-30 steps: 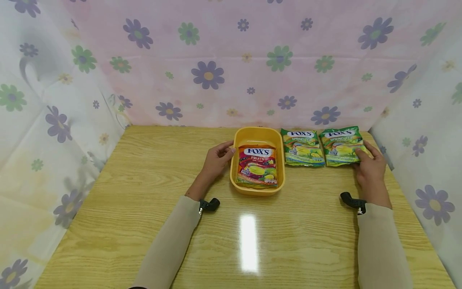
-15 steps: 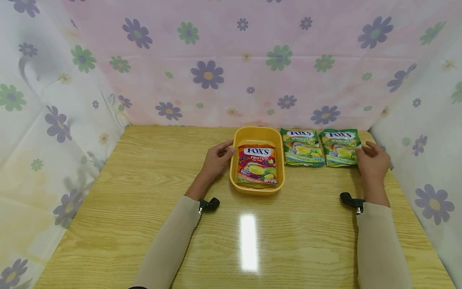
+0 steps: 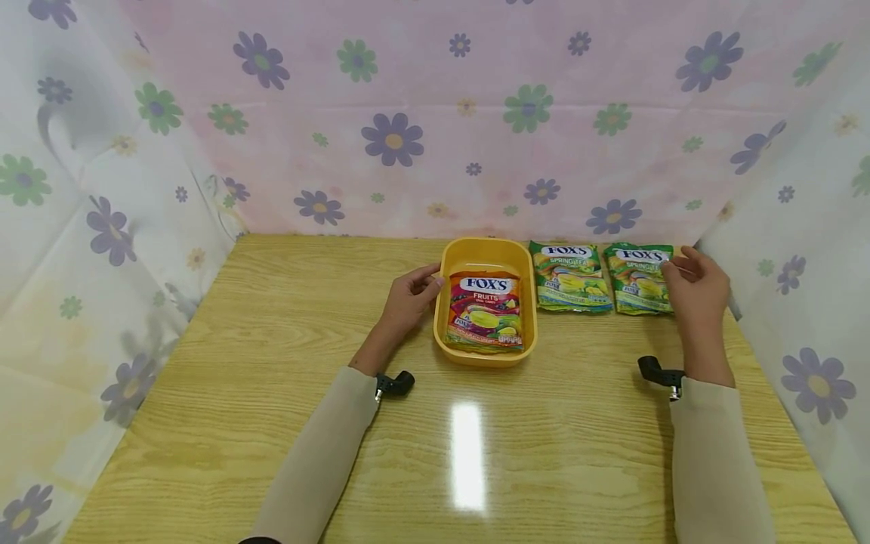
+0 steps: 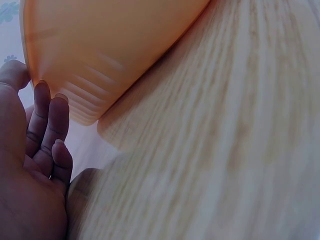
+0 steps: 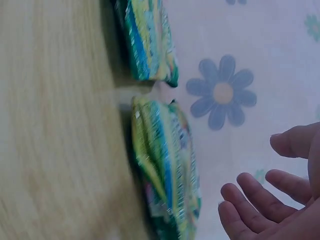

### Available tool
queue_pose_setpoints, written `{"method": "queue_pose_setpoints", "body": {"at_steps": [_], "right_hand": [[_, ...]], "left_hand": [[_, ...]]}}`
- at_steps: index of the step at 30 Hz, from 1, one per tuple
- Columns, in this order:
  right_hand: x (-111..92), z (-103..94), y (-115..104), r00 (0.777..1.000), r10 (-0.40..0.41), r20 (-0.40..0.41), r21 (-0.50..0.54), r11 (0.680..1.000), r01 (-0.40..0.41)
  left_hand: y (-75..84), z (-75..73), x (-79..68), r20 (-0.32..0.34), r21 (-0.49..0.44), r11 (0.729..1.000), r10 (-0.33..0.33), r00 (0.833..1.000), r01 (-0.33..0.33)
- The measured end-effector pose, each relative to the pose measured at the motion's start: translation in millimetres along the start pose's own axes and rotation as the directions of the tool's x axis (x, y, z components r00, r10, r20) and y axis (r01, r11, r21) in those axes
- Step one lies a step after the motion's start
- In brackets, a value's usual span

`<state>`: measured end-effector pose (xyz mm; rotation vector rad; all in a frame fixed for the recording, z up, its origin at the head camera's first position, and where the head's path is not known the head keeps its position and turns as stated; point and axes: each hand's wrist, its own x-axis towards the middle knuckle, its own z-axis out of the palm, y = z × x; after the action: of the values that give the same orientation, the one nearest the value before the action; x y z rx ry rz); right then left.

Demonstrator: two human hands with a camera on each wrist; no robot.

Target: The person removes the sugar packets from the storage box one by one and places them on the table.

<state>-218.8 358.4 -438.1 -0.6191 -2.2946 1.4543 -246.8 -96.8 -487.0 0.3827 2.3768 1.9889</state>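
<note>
My left hand [image 3: 410, 296] holds the left rim of a yellow plastic tray [image 3: 485, 361], with thumb and fingertips at its edge. In the left wrist view the fingers [image 4: 57, 115] reach the tray's outer wall [image 4: 115, 45]. Inside the tray lies a red and purple Fox's Fruits candy bag [image 3: 484, 310]. My right hand [image 3: 700, 291] hovers by the right edge of a green Fox's Spring Tea candy bag [image 3: 639, 283]. Seen from the right wrist, its fingers [image 5: 247, 210] are loosely bent and apart from that bag [image 5: 167, 165], holding nothing.
Another green Spring Tea candy bag [image 3: 569, 276] lies between the tray and the right-hand bag. The wood-grain table [image 3: 557, 453] ends at a flowered cloth backdrop [image 3: 469, 136], with cloth along both sides too.
My right hand has let go of the right-hand green candy bag and lifted slightly away from it. The bag straightened a little as it came down. My left hand stays at the tray.
</note>
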Motion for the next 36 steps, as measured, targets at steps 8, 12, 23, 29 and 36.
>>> {"method": "queue_pose_setpoints", "body": {"at_steps": [8,12,23,29,36], "right_hand": [[-15.6,9.7,-24.5,0.991,-0.114,0.076,0.051,0.993,0.110],[-22.7,18.0,-32.1,0.982,-0.144,0.123,0.050,0.989,0.139],[-39.3,40.4,-44.5,0.938,-0.233,0.258,0.082,0.972,0.219],[-45.4,47.2,-49.6,0.914,-0.266,0.306,0.076,0.964,0.256],[-57.9,58.3,-62.5,0.870,-0.290,0.398,0.080,0.956,0.282]], "left_hand": [[-16.3,1.7,4.7,-0.026,-0.005,1.000,0.018,0.999,-0.018],[-16.1,1.9,4.4,-0.028,-0.002,1.000,0.012,1.000,-0.012],[-13.0,2.1,3.1,-0.023,-0.008,1.000,0.016,1.000,-0.016],[-12.1,1.4,2.6,-0.020,-0.014,1.000,0.023,1.000,-0.024],[-12.1,0.7,3.3,-0.018,-0.018,0.999,0.037,0.999,-0.037]]}}
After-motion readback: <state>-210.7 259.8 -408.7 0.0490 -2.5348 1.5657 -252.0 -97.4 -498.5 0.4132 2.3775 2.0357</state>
